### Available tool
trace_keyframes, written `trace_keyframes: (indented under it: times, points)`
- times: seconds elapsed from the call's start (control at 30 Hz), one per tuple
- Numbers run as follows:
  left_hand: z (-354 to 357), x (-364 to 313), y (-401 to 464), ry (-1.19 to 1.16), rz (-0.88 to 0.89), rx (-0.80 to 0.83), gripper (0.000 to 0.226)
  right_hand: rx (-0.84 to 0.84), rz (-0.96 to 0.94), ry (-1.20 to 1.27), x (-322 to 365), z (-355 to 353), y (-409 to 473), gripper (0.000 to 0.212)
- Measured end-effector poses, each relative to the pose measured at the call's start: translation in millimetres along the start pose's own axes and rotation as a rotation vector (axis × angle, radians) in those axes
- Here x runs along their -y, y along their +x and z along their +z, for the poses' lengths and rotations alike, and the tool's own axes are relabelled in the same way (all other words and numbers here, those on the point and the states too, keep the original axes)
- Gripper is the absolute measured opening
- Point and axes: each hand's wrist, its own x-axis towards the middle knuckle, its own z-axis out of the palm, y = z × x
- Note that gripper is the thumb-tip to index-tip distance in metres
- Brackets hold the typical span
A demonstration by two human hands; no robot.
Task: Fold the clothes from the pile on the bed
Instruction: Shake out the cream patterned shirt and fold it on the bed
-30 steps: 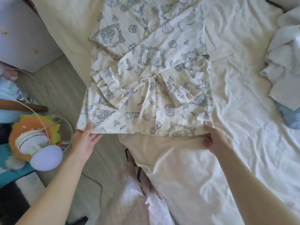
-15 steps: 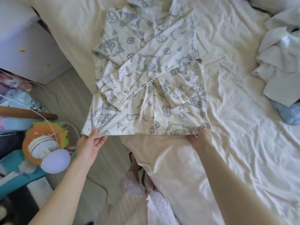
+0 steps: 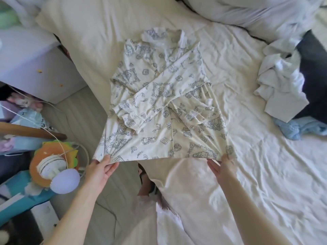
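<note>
A cream pyjama shirt (image 3: 159, 103) with a blue-grey print lies on the bed, both sleeves folded across its front and the collar at the far end. My left hand (image 3: 100, 170) pinches the hem's left corner, which hangs out past the bed's edge over the floor. My right hand (image 3: 223, 167) pinches the hem's right corner. The hem is lifted and stretched taut between them. A pile of white and light-blue clothes (image 3: 281, 92) lies at the right of the bed.
The cream bed sheet (image 3: 256, 165) is wrinkled. A pillow and duvet (image 3: 247, 11) lie at the far right. A white cabinet (image 3: 31, 68), an orange and green toy (image 3: 53, 163) with a lilac ball and cables stand on the floor at left.
Both hands have drawn the hem up and towards me, so the shirt is pulled flatter. The view has tilted up, showing the collar and the far end of the bed.
</note>
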Motion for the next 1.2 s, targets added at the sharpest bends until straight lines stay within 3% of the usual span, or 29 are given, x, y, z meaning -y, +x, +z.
trace_keyframes:
  times: [0.23, 0.37, 0.53, 0.73, 0.93, 1.1, 1.2]
  points:
    - [-2, -2, -27, 0.002, -0.137, -0.026, 0.022, -0.043, 0.029, -0.005, 5, -23, -18, 0.032]
    - [22, -37, -13, 0.125, -0.049, -0.026, 0.017, -0.029, -0.061, 0.015, 34, 6, -17, 0.02]
    - [72, -93, 9, 0.03, 0.059, 0.041, 0.007, 0.031, -0.155, 0.12, 89, 59, -11, 0.008]
    - [143, -177, 68, -0.156, 0.083, 0.147, 0.018, 0.129, -0.291, 0.132, 183, 145, 7, 0.017]
    - [236, -262, 170, -0.15, 0.109, 0.205, 0.017, 0.18, -0.321, 0.074, 273, 263, 61, 0.015]
    - [295, -297, 254, 0.031, 0.16, 0.22, 0.019, 0.321, -0.313, 0.007, 301, 348, 112, 0.035]
    - [299, -282, 281, 0.285, 0.252, 0.175, 0.025, 0.212, -0.453, -0.318, 278, 369, 126, 0.036]
